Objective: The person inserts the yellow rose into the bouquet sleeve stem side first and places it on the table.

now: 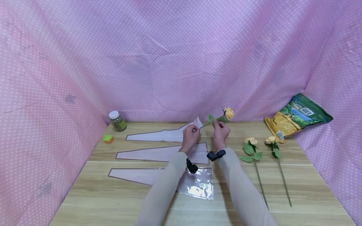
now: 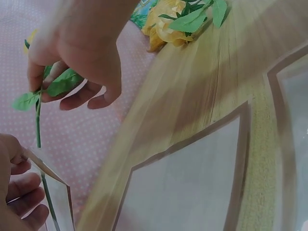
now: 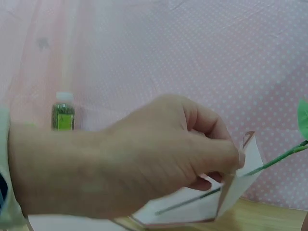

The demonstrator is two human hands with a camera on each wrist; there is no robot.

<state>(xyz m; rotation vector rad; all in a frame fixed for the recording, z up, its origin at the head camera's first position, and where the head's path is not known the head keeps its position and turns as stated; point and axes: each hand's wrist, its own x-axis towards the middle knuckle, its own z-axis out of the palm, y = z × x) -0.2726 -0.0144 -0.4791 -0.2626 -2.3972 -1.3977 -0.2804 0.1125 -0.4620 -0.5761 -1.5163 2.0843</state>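
Observation:
An artificial yellow rose (image 1: 229, 113) with green leaves is pinched near its leaves by my right hand (image 1: 221, 133). Its stem (image 3: 281, 157) slants down into the opened wide end of the farthest flower sleeve (image 1: 150, 136), a tapered clear bag with a brown border. My left hand (image 1: 190, 136) pinches the rim of that sleeve, which stands raised off the table. In the left wrist view, the right hand (image 2: 79, 57) grips the stem above the sleeve mouth, and the left hand (image 2: 17, 187) is cut off by the frame edge. The right wrist view shows the stem inside the sleeve.
Two similar sleeves, a middle one (image 1: 155, 154) and a near one (image 1: 133, 174), lie flat. Two more roses (image 1: 251, 141) (image 1: 271, 140) lie at right, beside a green and yellow bag (image 1: 299, 114). A white-capped jar (image 1: 118, 121) and a small coloured cube (image 1: 108, 139) stand at left.

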